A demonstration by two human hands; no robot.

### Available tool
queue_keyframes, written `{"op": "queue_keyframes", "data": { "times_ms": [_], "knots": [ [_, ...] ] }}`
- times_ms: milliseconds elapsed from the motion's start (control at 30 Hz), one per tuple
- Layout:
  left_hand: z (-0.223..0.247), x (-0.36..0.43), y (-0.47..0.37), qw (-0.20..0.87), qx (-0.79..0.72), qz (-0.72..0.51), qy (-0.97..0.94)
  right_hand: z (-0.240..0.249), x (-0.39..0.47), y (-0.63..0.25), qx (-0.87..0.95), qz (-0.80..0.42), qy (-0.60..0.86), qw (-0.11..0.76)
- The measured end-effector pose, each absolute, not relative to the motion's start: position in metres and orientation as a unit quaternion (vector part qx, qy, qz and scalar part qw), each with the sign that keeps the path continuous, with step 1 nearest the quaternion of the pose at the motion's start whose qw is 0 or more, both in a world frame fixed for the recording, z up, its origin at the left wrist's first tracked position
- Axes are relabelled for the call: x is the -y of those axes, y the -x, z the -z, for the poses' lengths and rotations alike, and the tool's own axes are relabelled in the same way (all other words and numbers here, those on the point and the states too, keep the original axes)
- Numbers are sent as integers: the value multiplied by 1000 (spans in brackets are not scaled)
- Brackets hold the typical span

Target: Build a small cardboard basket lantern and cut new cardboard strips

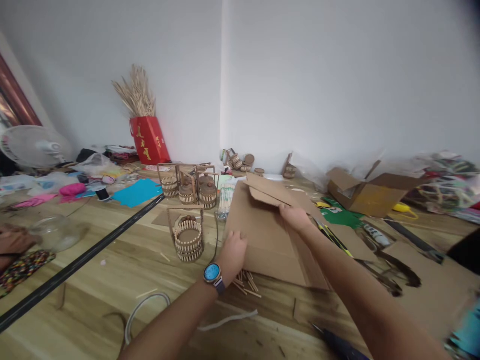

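Note:
A large folded sheet of brown cardboard (266,240) lies on the wooden table in front of me. My left hand (233,252), with a watch on its wrist, grips the cardboard's left edge with curled fingers. At the upper part, my right hand (294,217) pinches a raised cardboard flap (268,192). Thin wooden sticks (249,285) stick out from beneath the cardboard's near edge. Left of it stands a small handled basket (188,242) made of short sticks, with lidded baskets (207,192) behind it.
An open cardboard box (369,192) stands at the back right. Near it lie a cutter (333,237) and cardboard scraps. A glue gun or similar dark tool (339,345) is at the front. Another person's hand (17,240) is at the far left, beside a clear bowl (58,234).

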State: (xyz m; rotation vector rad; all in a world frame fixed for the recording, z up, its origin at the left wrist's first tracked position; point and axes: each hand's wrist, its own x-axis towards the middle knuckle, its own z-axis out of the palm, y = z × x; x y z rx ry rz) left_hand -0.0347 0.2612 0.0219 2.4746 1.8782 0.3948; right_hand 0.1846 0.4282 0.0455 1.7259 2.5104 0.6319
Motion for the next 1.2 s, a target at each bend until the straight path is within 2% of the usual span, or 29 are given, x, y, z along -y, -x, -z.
{"op": "queue_keyframes", "data": {
  "times_ms": [233, 500, 633, 700, 767, 833, 1033, 1133, 1200],
  "knots": [
    [-31, -270, 20, 43, -597, -157, -786, -92, -413, -215, -691, -162, -693, -124],
    [-35, -233, 27, 146, -539, -281, -781, -136, -365, -222, -650, -195, -685, -266],
    [-43, -206, 17, 252, -480, -347, -766, -126, -303, -210, -692, -251, -614, -285],
    [-53, -195, 5, 368, -419, -415, -719, -111, -264, -200, -737, -277, -551, -278],
    [-64, -185, -8, 532, -329, -522, -580, -94, -226, -190, -784, -299, -475, -266],
    [-72, -176, -20, 614, -289, -575, -456, -79, -194, -182, -816, -321, -406, -259],
    [-62, -154, -38, 618, -353, -584, -389, -62, -120, -183, -840, -350, -323, -260],
    [-61, -143, -32, 538, -397, -604, -434, -45, -73, -191, -850, -320, -320, -270],
    [-67, -138, -20, 454, -426, -615, -485, -24, -43, -196, -886, -286, -291, -220]
  ]
}}
